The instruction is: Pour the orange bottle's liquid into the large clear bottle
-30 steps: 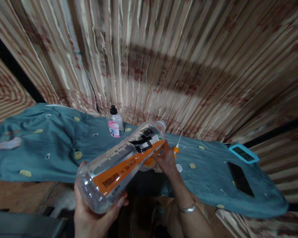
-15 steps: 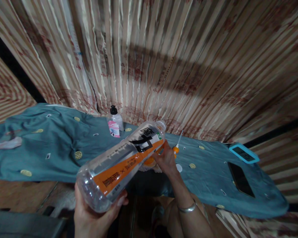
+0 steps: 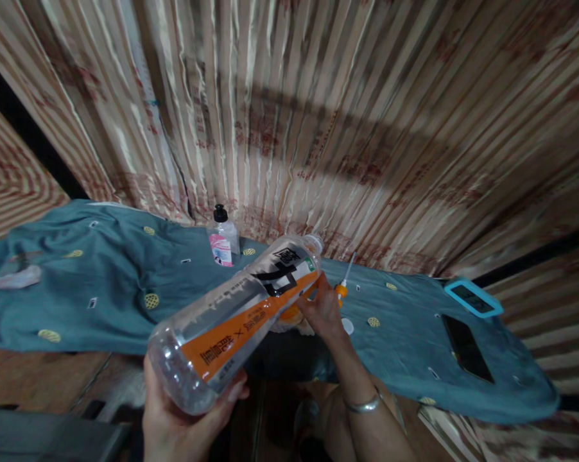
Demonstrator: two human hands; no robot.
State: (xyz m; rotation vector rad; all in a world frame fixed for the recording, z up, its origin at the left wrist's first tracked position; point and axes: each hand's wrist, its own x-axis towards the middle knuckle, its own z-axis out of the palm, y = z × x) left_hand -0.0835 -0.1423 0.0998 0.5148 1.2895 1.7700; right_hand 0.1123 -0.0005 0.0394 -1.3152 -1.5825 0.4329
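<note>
A large clear plastic bottle (image 3: 241,327) with an orange and black label lies tilted across the middle, its mouth toward the back right. My left hand (image 3: 188,410) is closed around its base from below. Close to the neck, my right hand (image 3: 323,308) grips the bottle, its fingertips partly hidden behind it. Beneath the bottle an orange object (image 3: 291,314) shows, mostly covered. Just right of my right hand, an orange pump top (image 3: 341,290) with a pale thin tube lies on the teal cloth (image 3: 400,346), near a small white disc (image 3: 348,326).
A clear bottle (image 3: 224,240) with a black cap and pink label stands at the back by the curtain (image 3: 270,128). To the right lie a dark phone (image 3: 467,346) and a blue-framed device (image 3: 473,298). A pale crumpled item (image 3: 15,278) is far left.
</note>
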